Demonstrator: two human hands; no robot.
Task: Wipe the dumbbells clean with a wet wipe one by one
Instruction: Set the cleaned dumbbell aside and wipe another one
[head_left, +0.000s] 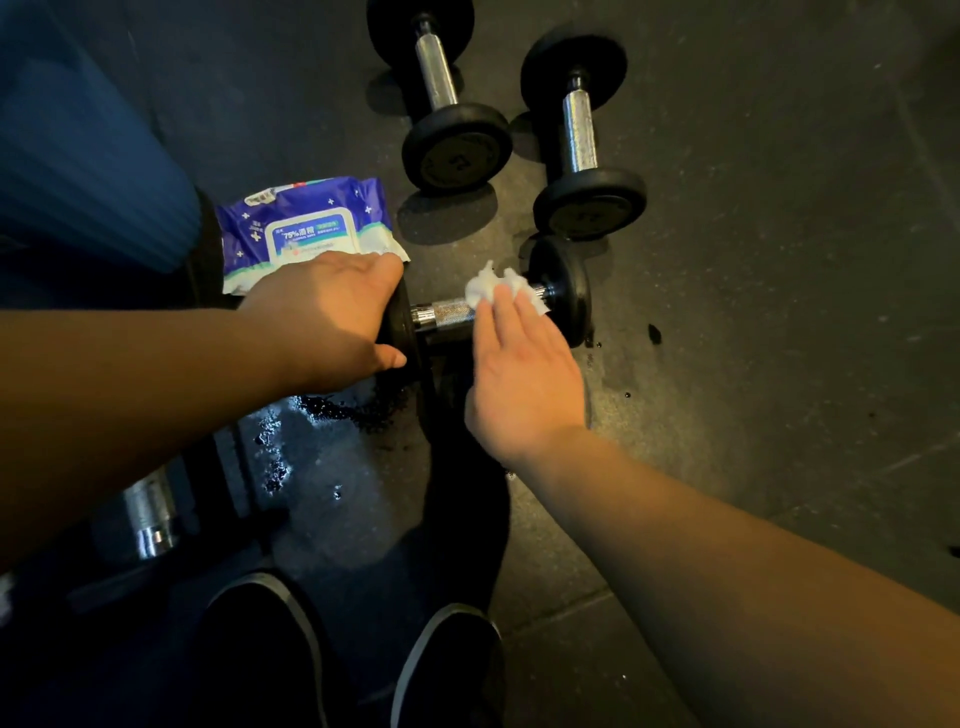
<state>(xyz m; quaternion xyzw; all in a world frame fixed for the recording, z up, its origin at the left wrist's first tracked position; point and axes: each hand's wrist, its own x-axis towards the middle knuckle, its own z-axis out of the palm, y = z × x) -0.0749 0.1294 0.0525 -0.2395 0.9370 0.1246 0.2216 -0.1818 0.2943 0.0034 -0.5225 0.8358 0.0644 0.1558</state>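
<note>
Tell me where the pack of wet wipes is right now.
In the head view the pack of wet wipes lies on the floor left of centre, just beyond the left hand and left of the two upright-lying spare dumbbells.

Left hand (332, 317) grips the near dumbbell (452, 312) end plate; right hand (519, 374) presses the wet wipe (493, 286) onto its handle.

Dark rubber floor (779, 260) — wet patches (332, 410).

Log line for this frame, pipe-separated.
step: wiping handle | left hand: grips dumbbell end plate | right hand: presses wet wipe on handle | two dumbbells beyond, untouched
</note>
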